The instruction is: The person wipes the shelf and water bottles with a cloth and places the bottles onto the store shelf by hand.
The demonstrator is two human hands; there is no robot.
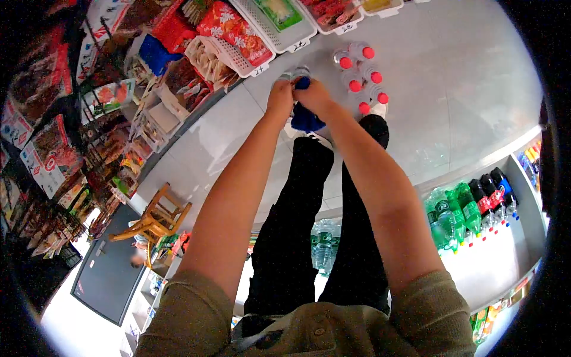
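Low in front of my legs, my left hand [279, 100] and my right hand [313, 95] meet, both with fingers closed. A dark blue cloth [307, 120] hangs below and between them, with part of it showing at my right fingers. Just beyond the fingertips are the clear ends of two plastic bottles [301, 72], one nearer each hand. My left hand appears to grip one bottle; the exact hold is partly hidden. To the right of my hands, several clear bottles with red caps [355, 86] stand grouped on the grey tiled floor [428, 83], close to my shoe.
White baskets [285, 46] of packaged goods line the far edge, with hanging snack packs [53, 143] at left. A wooden stool [157, 217] stands lower left. Behind me, a white shelf [499, 262] holds green and dark drink bottles [467, 208].
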